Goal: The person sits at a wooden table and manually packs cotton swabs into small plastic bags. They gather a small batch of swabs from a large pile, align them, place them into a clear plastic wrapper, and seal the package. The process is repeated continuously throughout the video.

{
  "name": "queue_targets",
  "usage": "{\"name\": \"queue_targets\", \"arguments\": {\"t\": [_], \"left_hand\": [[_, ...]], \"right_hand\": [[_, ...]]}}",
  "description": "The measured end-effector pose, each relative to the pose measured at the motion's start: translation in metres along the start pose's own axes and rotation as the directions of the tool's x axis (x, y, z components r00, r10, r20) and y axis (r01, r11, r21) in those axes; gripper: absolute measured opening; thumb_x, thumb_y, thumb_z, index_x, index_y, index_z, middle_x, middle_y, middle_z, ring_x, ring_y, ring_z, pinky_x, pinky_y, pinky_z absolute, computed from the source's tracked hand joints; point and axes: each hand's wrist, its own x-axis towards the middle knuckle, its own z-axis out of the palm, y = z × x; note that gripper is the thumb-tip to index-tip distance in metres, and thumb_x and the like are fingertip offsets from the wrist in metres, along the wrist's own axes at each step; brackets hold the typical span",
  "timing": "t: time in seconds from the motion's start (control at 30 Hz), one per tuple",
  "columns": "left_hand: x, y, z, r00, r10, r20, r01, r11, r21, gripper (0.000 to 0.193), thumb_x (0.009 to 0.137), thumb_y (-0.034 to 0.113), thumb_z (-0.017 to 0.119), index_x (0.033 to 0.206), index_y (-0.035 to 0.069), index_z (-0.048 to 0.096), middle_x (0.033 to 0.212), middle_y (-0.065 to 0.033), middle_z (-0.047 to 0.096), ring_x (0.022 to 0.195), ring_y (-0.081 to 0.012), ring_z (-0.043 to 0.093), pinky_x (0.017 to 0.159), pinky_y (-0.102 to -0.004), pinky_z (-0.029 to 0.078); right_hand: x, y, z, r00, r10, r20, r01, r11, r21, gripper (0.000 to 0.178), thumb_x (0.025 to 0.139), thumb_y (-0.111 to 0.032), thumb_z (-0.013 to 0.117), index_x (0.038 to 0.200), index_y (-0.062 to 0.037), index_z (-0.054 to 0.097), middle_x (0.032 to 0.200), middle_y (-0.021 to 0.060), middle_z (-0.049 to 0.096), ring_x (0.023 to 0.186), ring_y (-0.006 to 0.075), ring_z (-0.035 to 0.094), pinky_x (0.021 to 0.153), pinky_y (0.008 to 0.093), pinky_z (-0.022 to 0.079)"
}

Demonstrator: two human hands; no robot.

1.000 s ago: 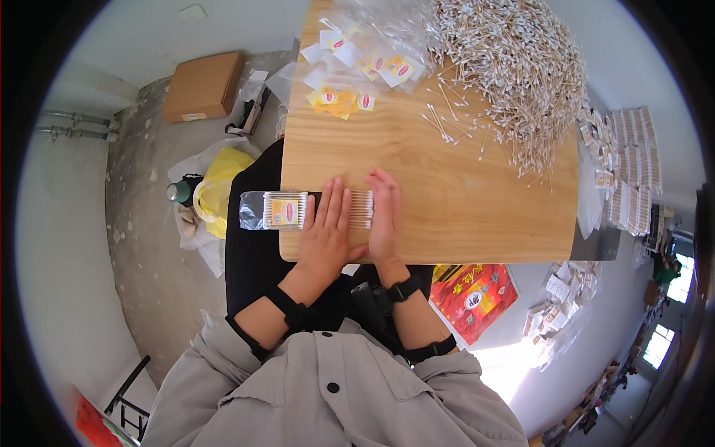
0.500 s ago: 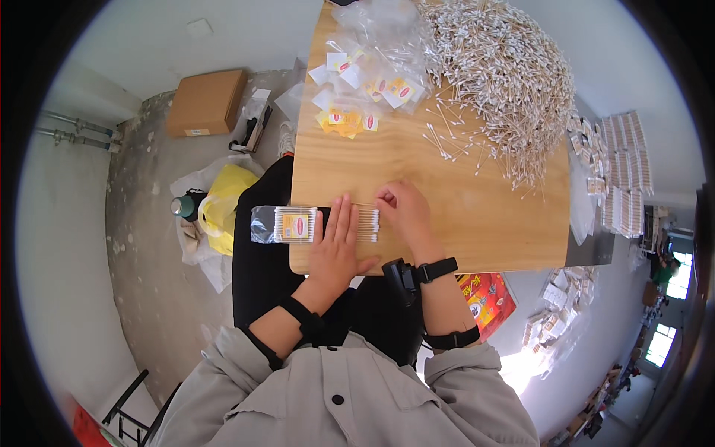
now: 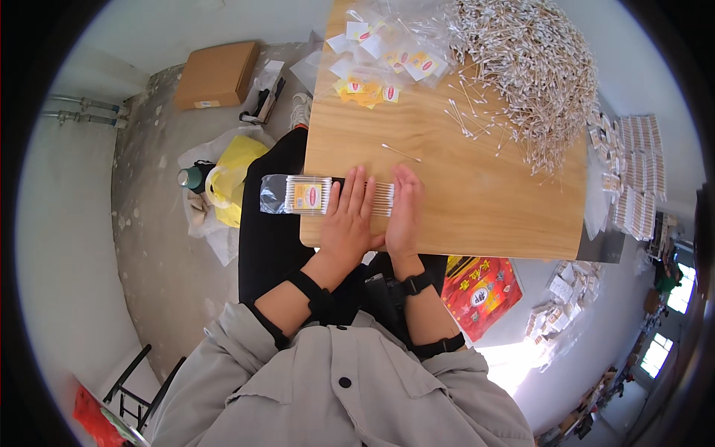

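A flat row of cotton swabs (image 3: 383,200) lies at the table's near left corner, partly inside a clear plastic bag (image 3: 273,195) with a yellow and white label card (image 3: 307,197). My left hand (image 3: 348,216) rests flat across the middle of the row, fingers stretched out, hiding part of it. At the row's right end my right hand (image 3: 404,212) stands on edge, its fingers straight and close together against the swab tips. A single cotton swab (image 3: 401,153) lies on the wood just beyond both hands.
A large heap of loose cotton swabs (image 3: 529,74) covers the far right of the wooden table (image 3: 491,216). Clear bags (image 3: 417,30) and label cards (image 3: 365,91) lie at the far left. Packed swabs (image 3: 640,164) are stacked beyond the right edge. A cardboard box (image 3: 216,74) sits on the floor.
My right hand has gone from a pinch above the row to straight fingers at its right end. A lone swab now lies beyond the hands. My left hand stays on the row; the view has shifted.
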Motion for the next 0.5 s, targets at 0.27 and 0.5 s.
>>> {"name": "queue_targets", "arguments": {"t": [0.27,0.5], "left_hand": [[0.002,0.001,0.001,0.999,0.007,-0.051,-0.012,0.995,-0.104,0.108,0.070,0.054,0.073,0.149,-0.006,0.028,0.157,-0.0231,0.025,0.148,-0.0337,0.022,0.120,-0.0458,0.016],[0.002,-0.003,0.003,0.998,-0.001,-0.058,-0.003,0.998,-0.059,0.107,0.072,0.056,0.070,0.150,-0.004,0.029,0.158,-0.0213,0.025,0.149,-0.0314,0.020,0.121,-0.0420,0.016]], "right_hand": [[0.003,0.004,-0.014,0.993,-0.116,0.037,0.122,0.939,-0.321,0.029,0.096,0.001,0.049,0.124,0.0019,0.054,0.126,0.0146,0.048,0.118,0.0234,0.052,0.101,0.0340,0.044],[-0.003,-0.011,-0.017,0.973,-0.159,0.166,0.228,0.745,-0.627,0.031,0.093,0.003,0.051,0.123,-0.0015,0.056,0.125,0.0173,0.048,0.116,0.0270,0.055,0.097,0.0332,0.048]]}}
